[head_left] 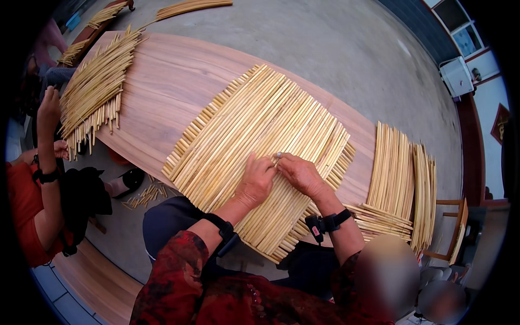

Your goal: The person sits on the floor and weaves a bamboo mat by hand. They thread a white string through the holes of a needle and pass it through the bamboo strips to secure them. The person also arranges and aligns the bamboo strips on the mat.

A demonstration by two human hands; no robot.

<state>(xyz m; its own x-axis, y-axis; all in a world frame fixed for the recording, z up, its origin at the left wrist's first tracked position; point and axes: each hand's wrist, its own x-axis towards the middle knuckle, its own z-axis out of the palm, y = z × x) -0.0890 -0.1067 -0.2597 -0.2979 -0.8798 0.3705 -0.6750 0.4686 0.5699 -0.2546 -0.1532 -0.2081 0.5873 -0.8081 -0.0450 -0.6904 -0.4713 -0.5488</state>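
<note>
In front of me a panel of straight, pale yellow reed stalks [233, 143] laid side by side covers the middle of the table. Shorter stalk ends [188, 135] stick out from under its left and right edges. My left hand [255, 177] rests on the panel with its fingers drawn together. Close beside it, my right hand [301, 172] is curled, with thumb and forefinger pinched. A small grey piece shows at the right fingertips, where the two hands nearly meet. What the fingers hold is too small to make out.
The wood-grain table [157, 81] carries a stalk pile [103, 81] at far left, near a co-worker's hand [49, 108]. More stalk bundles [390, 168] lie at right, beside a wooden chair [452, 233]. Cut pieces [146, 196] litter the floor. A long bundle [192, 7] lies beyond the table.
</note>
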